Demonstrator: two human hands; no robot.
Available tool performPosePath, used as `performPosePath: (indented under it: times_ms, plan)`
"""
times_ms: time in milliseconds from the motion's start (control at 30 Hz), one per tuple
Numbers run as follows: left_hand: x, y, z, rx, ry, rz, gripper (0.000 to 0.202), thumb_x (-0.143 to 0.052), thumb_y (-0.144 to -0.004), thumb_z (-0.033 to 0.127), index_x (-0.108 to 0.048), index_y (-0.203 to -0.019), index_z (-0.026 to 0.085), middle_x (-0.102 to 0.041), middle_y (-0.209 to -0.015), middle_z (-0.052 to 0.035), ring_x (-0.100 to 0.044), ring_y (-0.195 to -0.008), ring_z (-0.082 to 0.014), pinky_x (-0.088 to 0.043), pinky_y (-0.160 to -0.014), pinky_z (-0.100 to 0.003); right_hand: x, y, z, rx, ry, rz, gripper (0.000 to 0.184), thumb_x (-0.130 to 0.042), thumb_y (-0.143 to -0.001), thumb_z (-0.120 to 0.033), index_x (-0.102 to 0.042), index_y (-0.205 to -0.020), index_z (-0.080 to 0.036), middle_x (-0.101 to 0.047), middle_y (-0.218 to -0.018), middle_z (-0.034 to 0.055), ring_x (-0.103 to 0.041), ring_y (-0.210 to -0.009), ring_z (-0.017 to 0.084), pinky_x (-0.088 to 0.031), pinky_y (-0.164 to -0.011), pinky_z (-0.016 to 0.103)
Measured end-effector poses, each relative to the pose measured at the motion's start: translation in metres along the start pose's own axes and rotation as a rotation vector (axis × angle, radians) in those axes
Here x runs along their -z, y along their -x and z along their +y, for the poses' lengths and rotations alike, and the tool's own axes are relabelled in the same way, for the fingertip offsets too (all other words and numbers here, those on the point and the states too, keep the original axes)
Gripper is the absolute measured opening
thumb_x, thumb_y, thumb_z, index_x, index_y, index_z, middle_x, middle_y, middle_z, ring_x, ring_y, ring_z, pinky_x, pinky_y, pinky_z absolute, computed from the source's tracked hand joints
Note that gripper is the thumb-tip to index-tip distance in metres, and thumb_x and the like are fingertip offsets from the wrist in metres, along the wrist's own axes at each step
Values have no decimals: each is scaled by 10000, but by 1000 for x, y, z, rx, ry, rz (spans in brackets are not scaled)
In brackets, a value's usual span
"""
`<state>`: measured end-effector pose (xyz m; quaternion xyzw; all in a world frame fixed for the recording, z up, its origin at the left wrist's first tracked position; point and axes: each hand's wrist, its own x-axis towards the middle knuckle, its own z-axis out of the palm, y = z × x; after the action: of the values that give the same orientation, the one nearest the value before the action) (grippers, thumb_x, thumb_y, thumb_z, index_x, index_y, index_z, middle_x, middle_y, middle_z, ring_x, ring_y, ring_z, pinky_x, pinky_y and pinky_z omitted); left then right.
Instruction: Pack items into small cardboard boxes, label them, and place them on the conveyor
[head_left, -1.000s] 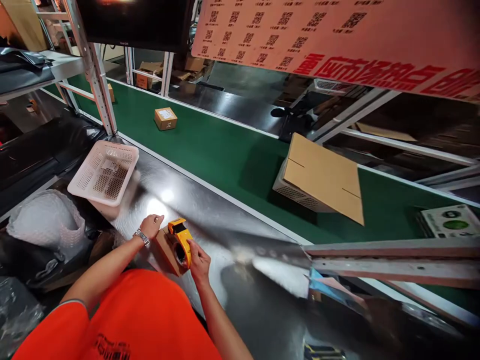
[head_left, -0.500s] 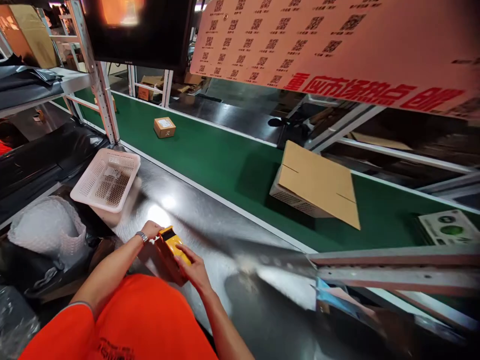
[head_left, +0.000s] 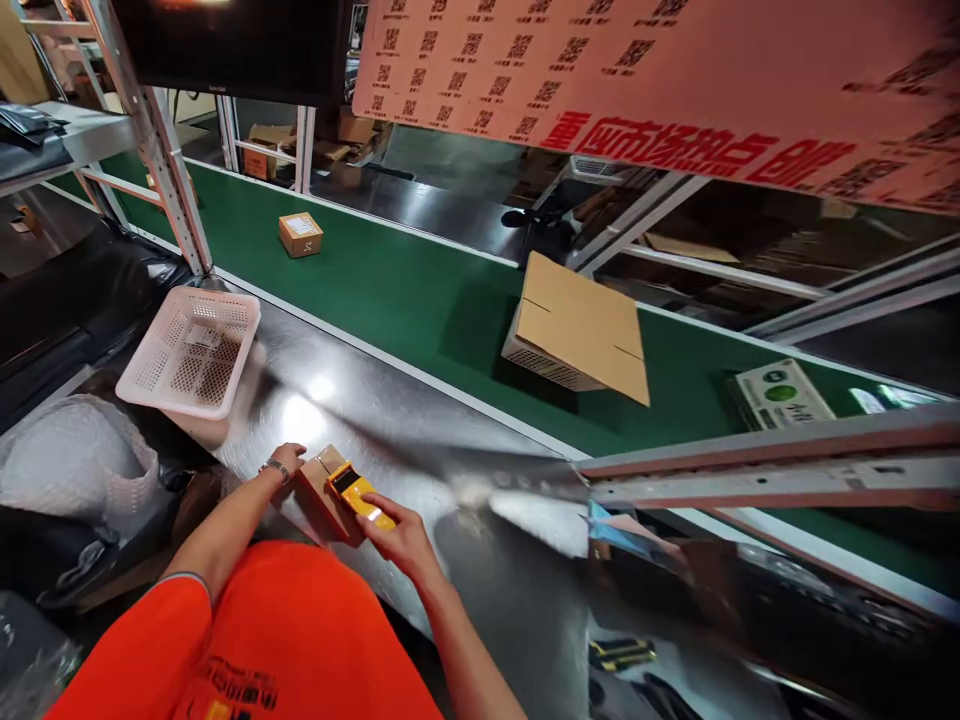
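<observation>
In my right hand (head_left: 397,535) is a yellow handheld tool (head_left: 364,497) with a black end; its exact kind is not clear. My fingers are wrapped round its lower part. The tool lies over the top of a brown cardboard box (head_left: 319,490), which is tilted in front of my orange shirt. At the box's far left edge is my left hand (head_left: 286,460), with a metal watch on the wrist. Its fingers are stretched out, close against the box; whether they touch it is hard to tell.
Beyond the metal table (head_left: 315,350) runs a green conveyor belt (head_left: 405,300). It carries a small box (head_left: 300,235), a larger cardboard-topped basket (head_left: 577,320) and a white-green box (head_left: 784,395). At left stand a pinkish basket (head_left: 187,350) and bubble wrap (head_left: 67,455). A sign (head_left: 600,90) hangs ahead.
My left hand has moved off the tool's black end to the box's left edge. More of the box's top shows. The whole view has shifted.
</observation>
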<state>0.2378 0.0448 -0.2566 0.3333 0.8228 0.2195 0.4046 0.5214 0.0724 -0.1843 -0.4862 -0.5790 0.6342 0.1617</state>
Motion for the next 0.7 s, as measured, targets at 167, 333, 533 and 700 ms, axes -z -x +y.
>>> performPosePath:
  times_ms: [167,333,533,700]
  plan:
    - [0,6,7,-58,-55,17,480,-415,-1140,353,-817,-1093,96,-829,-1176,-180,-749,-1107,-262,-531,-993,-310,4,-2,2,-30,2,-22,707,-890,-679,-513,-836,-1249,-98,-640,-580,-27,-463,-415,112,-319,-397,237]
    - [-9,20,20,-192,-150,-105,564,-472,-1126,549,-831,-1013,130,-832,-1067,-149,-740,-1028,-269,-516,-925,-306,-6,-5,-8,-53,-5,-28,700,-887,-675,-496,-838,-1257,-110,-671,-600,-11,-446,-406,105,-316,-394,234]
    - [-2,24,18,-196,-290,-152,648,-373,-1136,620,-827,-1052,165,-820,-1136,-190,-763,-1133,-321,-525,-998,-353,34,39,-3,-62,139,-12,563,-861,-676,-460,-894,-1154,-165,-791,-781,58,-580,-516,152,-428,-474,254]
    - [-2,22,21,-220,-472,-204,731,-217,-1162,615,-806,-1209,186,-818,-1212,-179,-766,-1196,-323,-546,-1019,-377,96,83,27,-261,407,-86,610,-761,-718,-494,-885,-1192,-130,-826,-893,92,-614,-515,178,-439,-496,284]
